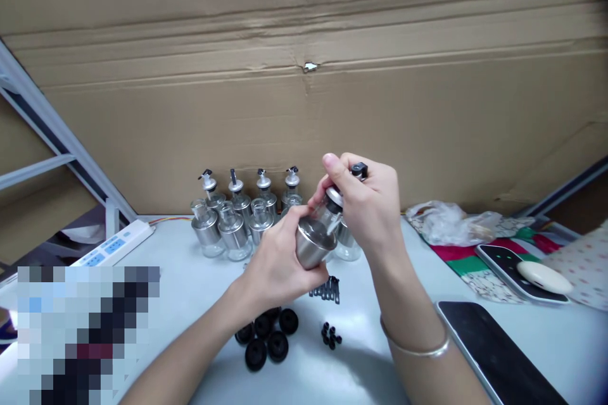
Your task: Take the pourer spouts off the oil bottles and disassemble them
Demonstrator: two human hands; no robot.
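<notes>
My left hand (273,259) is wrapped round the body of a glass oil bottle (316,247) with a brushed metal sleeve, held tilted above the table. At its neck, my right hand (375,202) is closed round the pourer stopper (335,195), a silver cap with a black tip showing past the fingers. The stopper sits at the bottle mouth; how deep it is seated is hidden by the fingers. Behind stand several bottles with pourers (264,193) and, in front of those, several open-necked bottles (232,231).
Black round caps (266,338), small black fittings (331,335) and black slim pieces (325,290) lie on the table (199,304). Phone-like black slab (494,348), white oval object (544,276) and plastic bag (441,223) are right; a power strip (114,245) is left. Cardboard (190,120) rises behind.
</notes>
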